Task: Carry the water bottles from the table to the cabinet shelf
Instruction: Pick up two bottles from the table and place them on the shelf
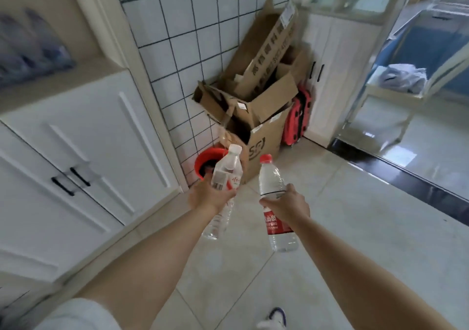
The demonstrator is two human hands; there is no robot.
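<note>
We cannot read the blurred bluish shapes on the cabinet shelf (pixel 33 50) at the left edge, which cuts them off. Our left hand (pixel 210 195) hides the middle of the white-capped bottle (pixel 227 167), and our right hand (pixel 288 206) covers part of the red label on the red-capped bottle (pixel 272 185). The bottom edge cuts off a shoe (pixel 275 317), and the cardboard boxes (pixel 256 106) hide most of a red bucket (pixel 206 162).

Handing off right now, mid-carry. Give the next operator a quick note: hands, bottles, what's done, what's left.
Left hand grips the white-capped bottle, tilted.
Right hand grips the red-capped bottle, roughly upright.
Both bottles are off the table, carried over the tiled floor beside the white cabinet.
Blurred bottles seem to stand on the cabinet shelf at upper left.
Left: set both bottles on that shelf.
</note>
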